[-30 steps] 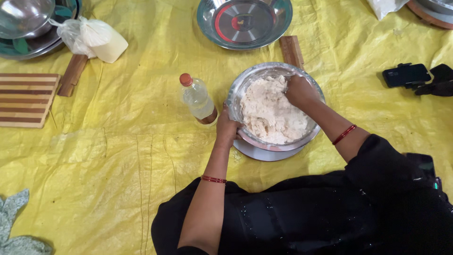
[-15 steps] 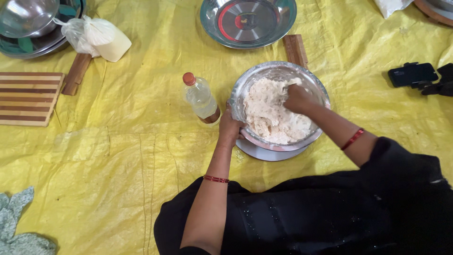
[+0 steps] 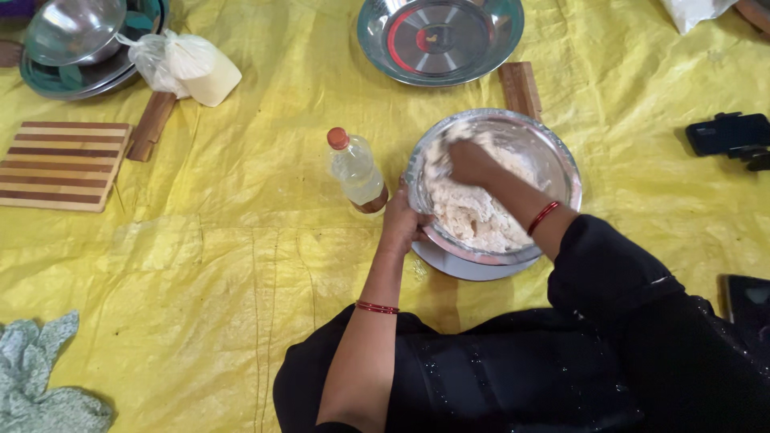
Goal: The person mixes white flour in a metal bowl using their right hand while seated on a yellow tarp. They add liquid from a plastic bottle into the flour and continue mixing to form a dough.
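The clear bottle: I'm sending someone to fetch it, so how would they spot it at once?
Start at the steel bowl of dough on the yellow sheet. Just beside the left hand on its rim stands the clear bottle. It alone is see-through, with pale liquid and an orange cap.

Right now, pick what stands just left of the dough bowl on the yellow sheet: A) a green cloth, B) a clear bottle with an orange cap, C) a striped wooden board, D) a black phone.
B: the bottle stands beside the bowl, near the left hand gripping its rim.
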